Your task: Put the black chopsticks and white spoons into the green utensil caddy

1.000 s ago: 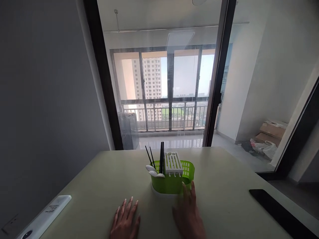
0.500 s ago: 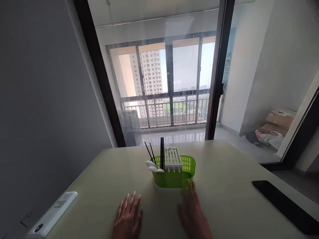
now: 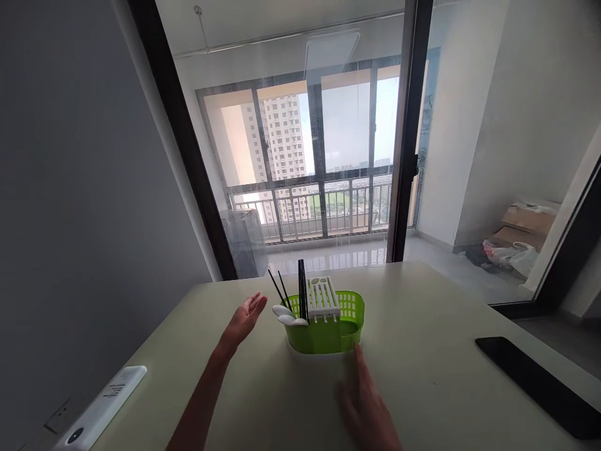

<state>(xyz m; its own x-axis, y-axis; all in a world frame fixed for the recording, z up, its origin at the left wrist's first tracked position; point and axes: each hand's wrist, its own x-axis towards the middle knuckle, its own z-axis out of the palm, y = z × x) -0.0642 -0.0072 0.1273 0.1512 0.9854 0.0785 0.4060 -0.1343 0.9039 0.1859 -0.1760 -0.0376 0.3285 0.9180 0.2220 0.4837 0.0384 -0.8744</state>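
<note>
A green utensil basket (image 3: 312, 339) with a white base stands on the pale table (image 3: 422, 369). Black chopsticks (image 3: 301, 291) and white spoons (image 3: 285, 315) are in its left part, and a white slotted rack (image 3: 323, 297) sits across its middle. My left hand (image 3: 247, 316) is raised to the left of the basket, apart from the spoons, fingers extended and holding nothing. At the basket's front right corner, my right hand (image 3: 369, 404) reaches with its index finger at the base; its thumb is blurred. I see nothing held in it.
A black flat object (image 3: 539, 385) lies at the table's right edge. On the left side rests a long white device (image 3: 106, 407) with a dark round spot. Behind the table stands a dark-framed glass door (image 3: 404, 138); cardboard boxes (image 3: 530, 222) and bags are beyond on the floor.
My left hand has lifted from the tabletop and moved forward to the basket's left side. My right hand stays near the front right corner. The view has shifted slightly.
</note>
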